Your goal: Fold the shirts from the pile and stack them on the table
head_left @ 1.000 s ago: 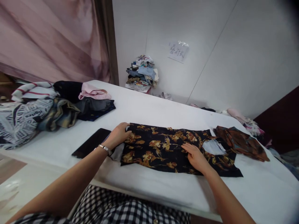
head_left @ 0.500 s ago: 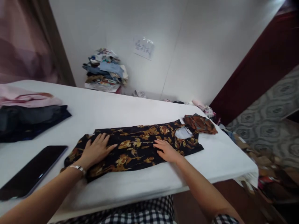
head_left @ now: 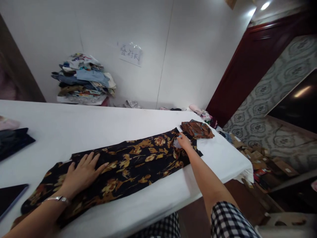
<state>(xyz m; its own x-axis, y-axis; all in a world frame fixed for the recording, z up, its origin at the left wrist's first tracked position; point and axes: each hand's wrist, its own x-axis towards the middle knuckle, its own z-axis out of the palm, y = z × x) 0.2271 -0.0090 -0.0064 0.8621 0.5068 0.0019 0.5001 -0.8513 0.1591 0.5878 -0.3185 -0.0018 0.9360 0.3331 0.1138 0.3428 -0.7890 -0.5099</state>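
Note:
A black shirt with a gold and brown floral print (head_left: 138, 162) lies spread lengthwise across the white-covered table, with a pale patch showing in its neck opening near the right end. My left hand (head_left: 81, 173), a silver bracelet on its wrist, rests flat on the shirt's left part with fingers spread. At the neck opening is my right hand (head_left: 184, 141), its fingers closed on the edge of the fabric. Just beyond that end lies a folded brown patterned garment (head_left: 197, 129).
A dark phone (head_left: 11, 198) lies at the left edge of the table (head_left: 84, 130). Dark folded clothes (head_left: 15, 140) sit behind it. Against the wall stands a tall clothes pile (head_left: 84, 77), below and left of a handwritten sign (head_left: 131, 54). Cardboard boxes (head_left: 279, 165) crowd the floor at right.
My right hand has moved from the shirt's middle to its neck opening and closed there. My left hand stays flat on the fabric. The view has turned to the right.

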